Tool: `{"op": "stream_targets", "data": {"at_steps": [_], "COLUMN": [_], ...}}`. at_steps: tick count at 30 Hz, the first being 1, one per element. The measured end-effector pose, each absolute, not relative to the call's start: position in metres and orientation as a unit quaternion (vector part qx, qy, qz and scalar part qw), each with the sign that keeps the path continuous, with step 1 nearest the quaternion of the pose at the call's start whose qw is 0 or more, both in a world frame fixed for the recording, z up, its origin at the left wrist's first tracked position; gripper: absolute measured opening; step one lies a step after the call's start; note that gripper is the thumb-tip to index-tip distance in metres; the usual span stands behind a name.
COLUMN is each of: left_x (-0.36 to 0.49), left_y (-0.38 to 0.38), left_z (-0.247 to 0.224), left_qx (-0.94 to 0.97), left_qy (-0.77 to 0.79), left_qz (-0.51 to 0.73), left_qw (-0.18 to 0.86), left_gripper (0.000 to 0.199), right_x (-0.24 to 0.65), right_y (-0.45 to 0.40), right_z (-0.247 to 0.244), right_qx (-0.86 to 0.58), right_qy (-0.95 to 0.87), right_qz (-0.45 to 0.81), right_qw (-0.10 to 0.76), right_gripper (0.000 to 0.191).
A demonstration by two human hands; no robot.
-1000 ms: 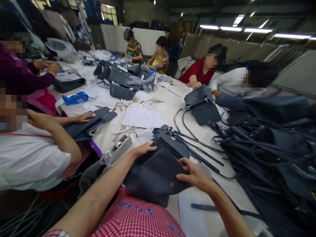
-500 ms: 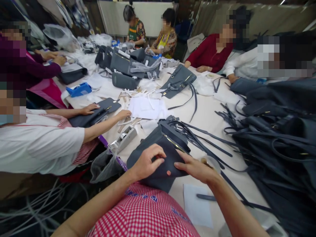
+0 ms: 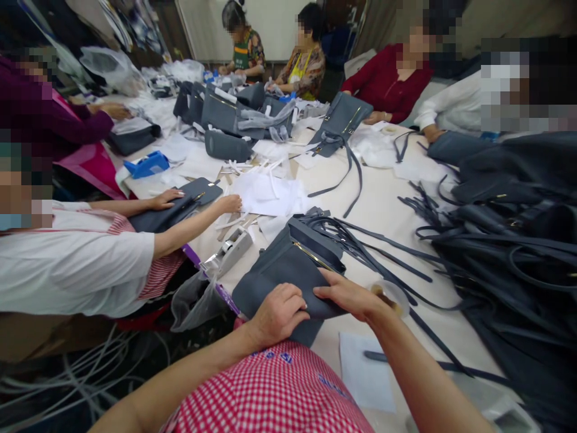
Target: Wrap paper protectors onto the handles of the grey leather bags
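Observation:
A dark grey-blue bag (image 3: 270, 270) with a gold zipper (image 3: 313, 255) lies on the table edge against my checked apron (image 3: 270, 397). My left hand (image 3: 283, 310) rests on its lower part, fingers curled together; what they hold, if anything, is hidden. My right hand (image 3: 345, 293) grips the bag's right edge, thumb on top and the other fingers partly out of sight. A gap separates the two hands. Behind the bag, long dark straps (image 3: 374, 258) spread to the right.
A tape dispenser (image 3: 229, 249) stands left of the bag. A round container (image 3: 390, 297) sits by my right wrist. White sheets (image 3: 270, 195) and more bags (image 3: 225, 114) lie farther back. Dark bags are piled (image 3: 518, 240) at the right. Several people sit around the table (image 3: 383, 198).
My left hand has come down onto the bag and its fingers have closed in. The small reddish disc on the bag no longer shows. Across the table, a person has tilted a bag up.

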State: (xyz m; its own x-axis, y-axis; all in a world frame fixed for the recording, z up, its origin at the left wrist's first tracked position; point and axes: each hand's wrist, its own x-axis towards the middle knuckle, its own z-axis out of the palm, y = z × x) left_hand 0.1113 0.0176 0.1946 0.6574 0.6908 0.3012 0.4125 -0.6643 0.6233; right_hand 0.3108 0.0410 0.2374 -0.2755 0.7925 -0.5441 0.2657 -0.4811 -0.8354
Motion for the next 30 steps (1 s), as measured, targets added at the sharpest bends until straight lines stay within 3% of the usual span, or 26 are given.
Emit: {"op": "stream_targets", "data": {"at_steps": [5,13,17,20,23,25,30], "left_x": [0.114,0.094,0.046,0.009,-0.011,-0.013,0.017], "left_y": [0.021,0.042,0.048,0.041,0.031,0.030,0.054], "left_z": [0.187,0.212,0.222,0.215,0.201,0.193,0.204], "left_qx": [0.898,0.772,0.819,0.813,0.752,0.748,0.777], "left_qy": [0.296,0.423,0.466,0.533,0.622,0.629,0.557], "left_qz": [0.234,0.301,0.159,0.066,-0.002,0.018,0.203], "left_qw": [0.227,0.365,0.294,0.227,0.218,0.212,0.209], "left_gripper": [0.027,0.022,0.033,0.016,0.030,0.034,0.038], "right_x": [0.312,0.316,0.317,0.324,0.330,0.327,0.290], "right_y": [0.041,0.033,0.024,0.019,0.016,0.014,0.002], "right_z": [0.232,0.233,0.235,0.233,0.237,0.244,0.257], "right_qx": [-0.582,-0.546,-0.523,-0.548,-0.567,-0.551,-0.551], "right_qy": [-0.506,-0.574,-0.642,-0.684,-0.718,-0.755,-0.789], "right_qz": [0.611,0.577,0.523,0.442,0.364,0.329,0.270], "right_qw": [0.181,0.201,0.202,0.192,0.173,0.136,-0.025], "right_gripper": [0.045,0.056,0.047,0.041,0.036,0.032,0.035]}}
